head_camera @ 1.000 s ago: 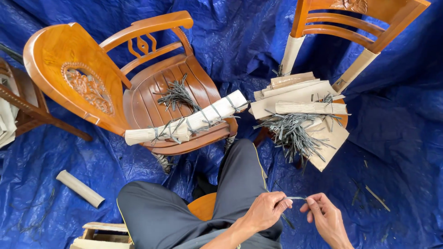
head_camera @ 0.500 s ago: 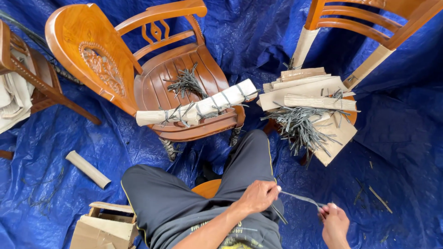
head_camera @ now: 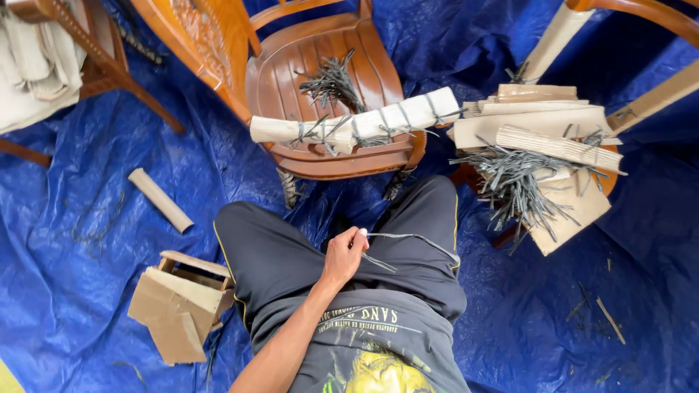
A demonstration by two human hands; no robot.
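Pinching a thin grey strap (head_camera: 408, 239) in our left hand (head_camera: 344, 255), closed over our lap, we are judging it light and floppy, best gripped near its end. Our right hand is not showing. Ahead, a wooden chair (head_camera: 328, 87) is bearing a tied cardboard roll (head_camera: 357, 125).

- Soft, even daylight fills the scene; nothing is dim.
- Shadows are faint, pooling under the wooden chair (head_camera: 328, 94) and in folds of the blue tarp (head_camera: 109, 240).
- Mild sheen on the chair's varnished seat.
- Focus is sharp at centre.
- Wide-angle bending stretches the edges and corners.
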